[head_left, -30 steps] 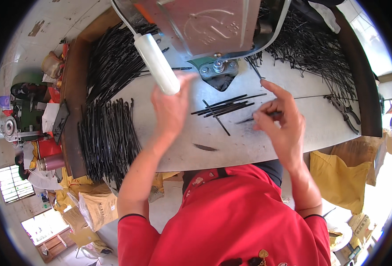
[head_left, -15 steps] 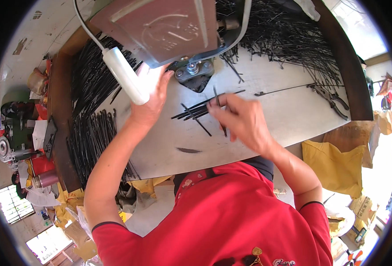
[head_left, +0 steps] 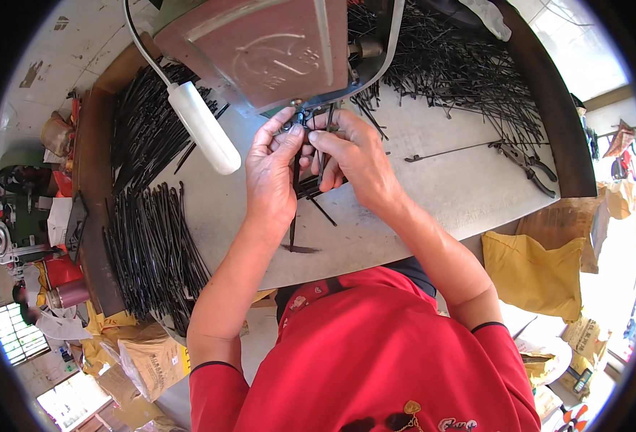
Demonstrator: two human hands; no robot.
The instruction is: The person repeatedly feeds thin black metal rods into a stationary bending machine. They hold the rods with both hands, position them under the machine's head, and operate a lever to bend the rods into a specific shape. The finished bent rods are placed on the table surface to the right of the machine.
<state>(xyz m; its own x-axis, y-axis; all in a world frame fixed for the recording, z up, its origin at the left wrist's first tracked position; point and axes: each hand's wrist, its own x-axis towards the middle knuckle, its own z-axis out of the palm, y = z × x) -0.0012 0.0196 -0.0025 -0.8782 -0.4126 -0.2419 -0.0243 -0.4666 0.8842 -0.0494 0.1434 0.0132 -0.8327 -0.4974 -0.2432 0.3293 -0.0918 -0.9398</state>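
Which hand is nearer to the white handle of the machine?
The left. The left hand is just right of the white handle, a small gap apart, pinching a black rod. The right hand lies farther right, beyond the left hand.

above: machine body overhangs both hands, closing off the top | left: white handle just beside left hand, black rod bundles beyond | right: bare surface open up to pliers | near edge: open strip of surface
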